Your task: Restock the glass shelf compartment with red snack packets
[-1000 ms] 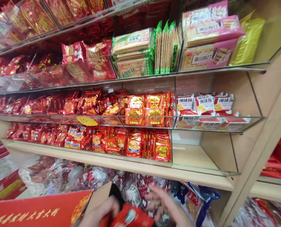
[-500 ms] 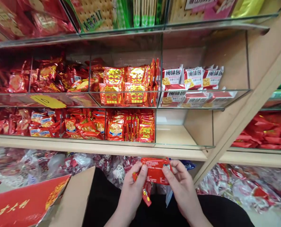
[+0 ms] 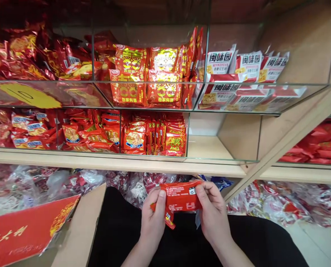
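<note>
A red snack packet (image 3: 180,196) with fine white print is held stretched level above my lap. My left hand (image 3: 151,218) pinches its left end between thumb and fingers. At the other end my right hand (image 3: 214,213) grips it, thumb on the front. A second red packet (image 3: 169,221) pokes out below, beside my left fingers; how it is held is partly hidden. Behind the hands, the lowest shelf holds red packets standing in a row (image 3: 156,135), and right of them a glass-fronted compartment (image 3: 208,146) shows its bare wooden floor.
An opened cardboard box (image 3: 32,230) with a red printed flap stands at lower left. White-and-red packets (image 3: 249,66) fill part of the shelf above. Glass dividers and a wooden upright (image 3: 299,115) frame the compartments. Bagged goods (image 3: 282,204) lie underneath. A yellow tag (image 3: 29,94) reads 10.
The view has tipped down and come closer to the shelves. Both hands keep hold of the red packet, which now sits flatter and more fully shows its printed side.
</note>
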`<state>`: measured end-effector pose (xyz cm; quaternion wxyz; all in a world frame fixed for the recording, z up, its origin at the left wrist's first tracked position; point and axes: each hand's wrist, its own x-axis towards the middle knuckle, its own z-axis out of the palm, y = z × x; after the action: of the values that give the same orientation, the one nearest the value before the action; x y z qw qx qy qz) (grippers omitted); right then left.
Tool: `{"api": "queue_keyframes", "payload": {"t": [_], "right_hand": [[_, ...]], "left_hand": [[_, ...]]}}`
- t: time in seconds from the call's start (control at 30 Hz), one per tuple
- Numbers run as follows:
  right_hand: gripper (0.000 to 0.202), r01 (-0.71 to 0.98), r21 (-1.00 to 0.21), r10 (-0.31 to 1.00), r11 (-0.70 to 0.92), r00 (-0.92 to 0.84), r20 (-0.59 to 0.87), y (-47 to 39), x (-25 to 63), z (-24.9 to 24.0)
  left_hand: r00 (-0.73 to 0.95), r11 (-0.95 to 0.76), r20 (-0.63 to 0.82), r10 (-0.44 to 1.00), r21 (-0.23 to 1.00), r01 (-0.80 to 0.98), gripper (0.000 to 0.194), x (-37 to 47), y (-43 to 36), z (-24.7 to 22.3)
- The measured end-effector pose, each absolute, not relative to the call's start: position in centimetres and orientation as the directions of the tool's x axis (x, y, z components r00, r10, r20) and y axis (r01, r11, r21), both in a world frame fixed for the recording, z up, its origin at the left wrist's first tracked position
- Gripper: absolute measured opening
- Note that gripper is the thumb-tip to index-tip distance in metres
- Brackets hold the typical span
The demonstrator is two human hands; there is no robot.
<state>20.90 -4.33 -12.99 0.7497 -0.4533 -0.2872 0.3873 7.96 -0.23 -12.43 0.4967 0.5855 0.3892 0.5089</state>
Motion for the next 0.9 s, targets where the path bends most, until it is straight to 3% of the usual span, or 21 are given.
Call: {"api": "queue_keyframes", "payload": {"t": [0.07, 0.13, 0.2, 0.27, 0.33, 0.43, 0.47, 0.53, 0.6, 0.67, 0.73, 0.9], "right_hand": [[0.008, -0.274, -0.905, 0.824, 0.325, 0.552, 0.129, -4.3, 20.8, -13.1], [0.004, -0.068, -0.902, 0.772, 0.426, 0.547, 0.323, -4.3, 21.2, -12.9], [0.016, 0.226, -0.8, 0.687, 0.556, 0.417, 0.595, -4.4, 21.8, -12.6], [0.022, 0.437, -0.629, 0.614, 0.643, 0.197, 0.764, -4.6, 22.2, -12.3], [0.022, 0.546, -0.506, 0.6, 0.668, 0.008, 0.8, -5.0, 22.4, -12.3], [0.023, 0.618, -0.451, 0.654, 0.644, -0.137, 0.744, -5.7, 22.0, -12.8], [0.025, 0.61, -0.499, 0.696, 0.615, -0.123, 0.707, -5.9, 21.8, -13.1], [0.033, 0.47, -0.732, 0.813, 0.494, 0.049, 0.58, -6.2, 21.0, -13.7], [0.047, 0.125, -0.942, 0.912, 0.312, 0.24, 0.334, -6.1, 20.2, -14.1], [0.053, -0.172, -0.975, 0.952, 0.142, 0.293, 0.088, -5.8, 19.4, -14.2], [0.047, -0.29, -0.956, 0.961, 0.052, 0.275, -0.031, -5.4, 19.1, -13.9], [0.04, -0.328, -0.943, 0.957, 0.057, 0.287, -0.042, -4.9, 19.4, -13.4]], "left_hand": [[0.206, -0.119, 0.133, 0.969, 0.99, -0.081, 0.028, 7.7, -0.1, -12.6], [0.262, 0.059, -0.022, 0.965, 0.989, -0.136, 0.027, 7.4, -0.2, -12.8], [0.393, 0.319, -0.211, 0.895, 0.918, -0.235, 0.033, 7.0, -0.4, -13.0], [0.581, 0.582, -0.33, 0.744, 0.747, -0.321, 0.049, 6.5, -0.6, -13.1], [0.691, 0.717, -0.339, 0.638, 0.59, -0.372, 0.054, 5.9, -0.6, -13.1], [0.633, 0.66, -0.302, 0.713, 0.595, -0.459, 0.033, 5.4, -0.5, -13.2], [0.593, 0.611, -0.279, 0.755, 0.629, -0.481, 0.033, 5.3, -0.4, -13.2], [0.51, 0.5, -0.217, 0.832, 0.692, -0.521, 0.044, 5.3, -0.4, -13.5], [0.446, 0.402, -0.157, 0.881, 0.746, -0.531, 0.054, 5.5, -0.6, -13.7], [0.435, 0.357, -0.12, 0.892, 0.778, -0.517, 0.058, 5.8, -0.9, -13.8], [0.439, 0.341, -0.097, 0.893, 0.782, -0.521, 0.063, 6.1, -1.2, -13.7], [0.325, 0.419, -0.27, 0.906, 0.677, -0.605, 0.045, 6.5, -1.2, -13.9]]}}
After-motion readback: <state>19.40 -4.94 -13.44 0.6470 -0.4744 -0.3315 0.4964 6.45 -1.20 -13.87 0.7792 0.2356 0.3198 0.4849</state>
